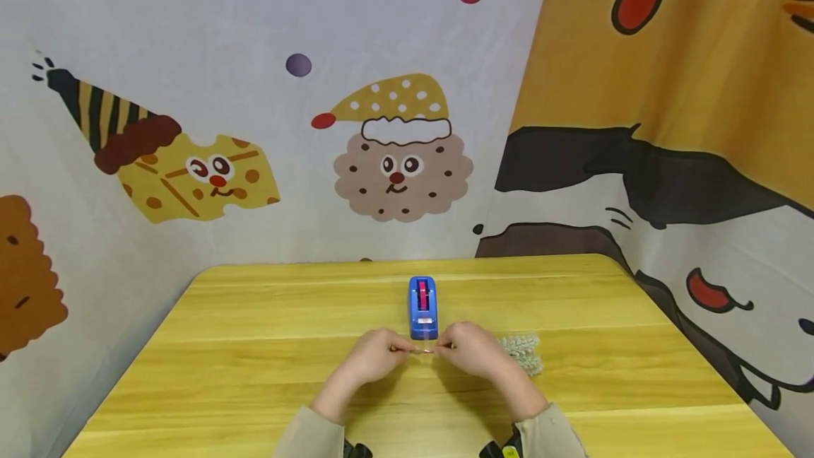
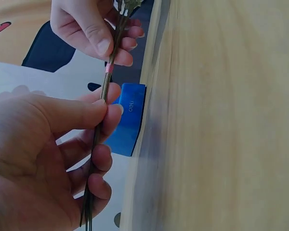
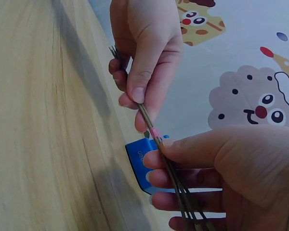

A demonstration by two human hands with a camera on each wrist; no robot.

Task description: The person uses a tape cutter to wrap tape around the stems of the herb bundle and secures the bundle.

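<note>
Both hands hold one bundle of thin brown stems point(image 2: 102, 91) between them, above the table. My left hand point(image 1: 374, 357) pinches the stems between thumb and fingers toward their bare ends. With thumb and curled fingers, my right hand point(image 1: 470, 350) grips them nearer the flower end. Between the two hands a small pinkish band point(image 3: 155, 132) wraps the stems. Pale green dried flower heads point(image 1: 523, 353) show to the right of my right hand, partly hidden by it. Just beyond the hands stands a blue tape dispenser point(image 1: 416, 327) with a pink-red reel.
The wood-grain table point(image 1: 267, 345) reaches to a cloth backdrop point(image 1: 254, 55) printed with cartoon figures, which hangs behind and at both sides. The dispenser is the nearest object to the fingertips.
</note>
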